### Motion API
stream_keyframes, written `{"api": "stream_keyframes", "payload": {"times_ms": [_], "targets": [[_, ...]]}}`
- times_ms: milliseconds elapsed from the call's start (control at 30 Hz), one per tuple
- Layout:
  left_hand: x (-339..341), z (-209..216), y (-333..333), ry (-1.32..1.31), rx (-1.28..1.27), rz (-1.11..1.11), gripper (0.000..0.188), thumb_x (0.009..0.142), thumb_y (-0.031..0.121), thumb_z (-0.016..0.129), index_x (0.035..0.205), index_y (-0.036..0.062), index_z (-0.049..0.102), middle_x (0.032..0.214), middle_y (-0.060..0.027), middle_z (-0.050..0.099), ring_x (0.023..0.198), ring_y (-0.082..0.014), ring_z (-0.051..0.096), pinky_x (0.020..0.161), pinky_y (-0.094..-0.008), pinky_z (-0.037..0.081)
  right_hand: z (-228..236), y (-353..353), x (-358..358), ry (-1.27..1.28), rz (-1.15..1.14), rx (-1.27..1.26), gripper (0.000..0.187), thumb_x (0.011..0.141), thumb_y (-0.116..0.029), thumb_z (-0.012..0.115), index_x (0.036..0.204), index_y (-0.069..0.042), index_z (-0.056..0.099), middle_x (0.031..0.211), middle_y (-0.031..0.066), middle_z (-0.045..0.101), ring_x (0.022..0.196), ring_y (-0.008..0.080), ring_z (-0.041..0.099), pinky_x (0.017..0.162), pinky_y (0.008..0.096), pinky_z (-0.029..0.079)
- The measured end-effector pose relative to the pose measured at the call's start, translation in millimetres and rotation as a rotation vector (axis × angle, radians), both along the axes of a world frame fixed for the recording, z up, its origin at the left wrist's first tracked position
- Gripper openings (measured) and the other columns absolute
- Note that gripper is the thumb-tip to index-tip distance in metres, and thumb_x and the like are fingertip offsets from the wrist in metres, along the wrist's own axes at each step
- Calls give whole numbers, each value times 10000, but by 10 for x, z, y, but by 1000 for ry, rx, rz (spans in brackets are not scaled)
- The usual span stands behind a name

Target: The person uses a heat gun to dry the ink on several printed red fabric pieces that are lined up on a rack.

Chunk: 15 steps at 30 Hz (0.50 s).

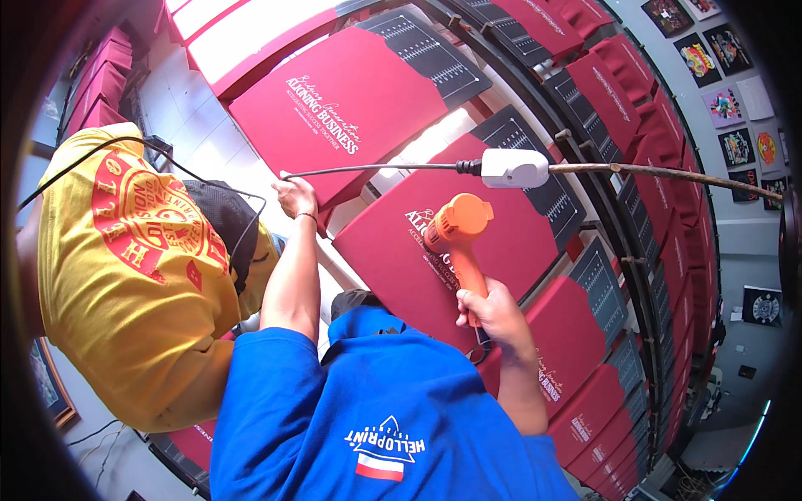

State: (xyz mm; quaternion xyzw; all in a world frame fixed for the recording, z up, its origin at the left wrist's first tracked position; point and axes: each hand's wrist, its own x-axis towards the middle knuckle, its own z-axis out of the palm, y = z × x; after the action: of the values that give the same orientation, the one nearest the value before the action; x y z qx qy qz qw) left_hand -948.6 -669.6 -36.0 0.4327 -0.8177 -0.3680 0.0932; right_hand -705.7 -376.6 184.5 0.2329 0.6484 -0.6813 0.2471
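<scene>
My right hand (501, 316) is wrapped around the handle of an orange hair dryer (461, 225), held over a red printed fabric panel (393, 242). A short dark cord (482, 344) hangs from the base of the handle. Stretched out to the left, my left hand (297, 197) has its fingers closed at the end of a dark cable (368, 169), beside another red printed panel (334, 100). That cable runs right to a white plug and socket (514, 168), which hangs in the air above the panels.
A person in a yellow shirt (109, 275) bends close on my left, with a black cable (83, 164) across their back. More red panels (585, 417) lie on dark ruled boards (426, 54) along a black rail (576, 167). A brown stick (668, 172) extends from the socket toward the picture-covered wall (710, 25).
</scene>
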Motion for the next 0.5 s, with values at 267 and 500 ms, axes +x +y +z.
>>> {"api": "stream_keyframes", "payload": {"times_ms": [267, 500], "targets": [[40, -87, 40, -8, -25, -3, 516, 981, 420, 290, 1092, -48, 477, 975, -315, 627, 954, -464, 609, 845, -514, 473, -51, 15, 182, 24, -54, 40, 142, 903, -130, 594, 890, 2, 545, 691, 32, 572, 567, 107, 606, 496, 224, 467], [41, -271, 106, -5, -36, -11, 514, 982, 417, 294, 1085, -50, 482, 989, -306, 628, 946, -462, 608, 847, -518, 465, -142, 119, 344, 29, -59, 42, 130, 904, -118, 585, 918, 2, 536, 704, 35, 575, 567, 109, 605, 493, 227, 458]]}}
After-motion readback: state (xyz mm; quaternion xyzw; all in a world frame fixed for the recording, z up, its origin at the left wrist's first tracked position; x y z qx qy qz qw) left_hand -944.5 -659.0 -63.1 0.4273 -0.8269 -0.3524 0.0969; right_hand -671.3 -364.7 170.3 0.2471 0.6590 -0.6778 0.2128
